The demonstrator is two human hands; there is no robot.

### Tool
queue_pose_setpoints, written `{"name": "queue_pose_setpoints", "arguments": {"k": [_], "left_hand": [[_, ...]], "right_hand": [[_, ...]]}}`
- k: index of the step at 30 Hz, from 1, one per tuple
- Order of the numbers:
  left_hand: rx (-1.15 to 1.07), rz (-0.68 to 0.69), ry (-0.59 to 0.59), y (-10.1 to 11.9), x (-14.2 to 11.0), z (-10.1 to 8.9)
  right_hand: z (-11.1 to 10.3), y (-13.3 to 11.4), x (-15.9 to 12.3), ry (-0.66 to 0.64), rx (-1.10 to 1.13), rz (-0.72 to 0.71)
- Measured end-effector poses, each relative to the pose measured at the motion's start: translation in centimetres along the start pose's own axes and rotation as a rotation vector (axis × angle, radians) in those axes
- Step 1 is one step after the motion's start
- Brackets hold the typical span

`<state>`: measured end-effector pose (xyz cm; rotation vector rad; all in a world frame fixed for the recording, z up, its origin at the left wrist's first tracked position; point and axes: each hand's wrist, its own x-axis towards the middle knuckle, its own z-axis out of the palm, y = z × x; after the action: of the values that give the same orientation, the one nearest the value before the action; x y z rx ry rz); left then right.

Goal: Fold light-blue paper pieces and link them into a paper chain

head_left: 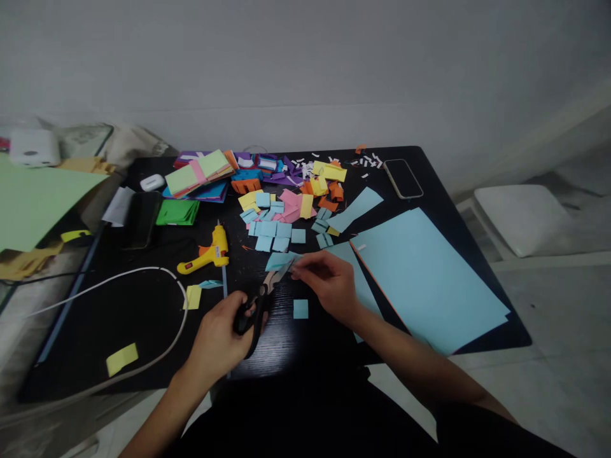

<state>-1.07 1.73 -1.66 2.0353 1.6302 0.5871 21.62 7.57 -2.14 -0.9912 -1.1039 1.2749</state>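
Note:
My left hand is closed round the black handles of a pair of scissors. The blades point up and to the right, at a light blue paper strip. Pinched in the fingers of my right hand is the right end of that strip. Exactly how the blades meet the paper is hard to make out. A small blue paper square lies on the table just below my right hand. Beyond the strip are several cut blue pieces, some of them folded.
A yellow glue gun and a white cable lie left on the black table. Large blue sheets cover the right side, near a phone. Coloured paper stacks and scraps line the back, along the wall.

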Motion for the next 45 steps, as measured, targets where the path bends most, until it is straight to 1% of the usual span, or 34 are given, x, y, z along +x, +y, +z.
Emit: {"name": "queue_pose_setpoints", "arguments": {"k": [5, 11, 17, 22, 27, 36, 42, 45], "left_hand": [[0.03, 0.033, 0.036, -0.4, -0.3, 0.4], [0.068, 0.093, 0.068, -1.3, -0.5, 0.8], [0.053, 0.14, 0.076, -1.3, -0.5, 0.7], [0.025, 0.128, 0.063, -1.0, -0.4, 0.6], [0.007, 0.088, 0.045, -0.8, -0.3, 0.4], [-0.028, 0.066, 0.056, -0.7, -0.3, 0.7], [-0.027, 0.066, 0.056, -0.8, -0.3, 0.5], [-0.048, 0.039, 0.047, -0.6, -0.3, 0.5]], "right_hand": [[0.1, -0.3, -0.3, 0.008, -0.022, -0.058], [0.2, -0.6, -0.4, -0.014, 0.008, -0.036], [0.2, -0.7, -0.4, -0.022, 0.03, -0.023], [0.2, -0.6, -0.4, -0.022, 0.039, -0.021], [0.2, -0.5, -0.5, -0.014, 0.045, -0.001], [0.4, -0.5, -0.5, -0.012, 0.061, 0.044], [0.3, -0.6, -0.5, 0.0, 0.022, 0.008], [0.3, -0.6, -0.5, 0.009, 0.014, 0.02]]}}
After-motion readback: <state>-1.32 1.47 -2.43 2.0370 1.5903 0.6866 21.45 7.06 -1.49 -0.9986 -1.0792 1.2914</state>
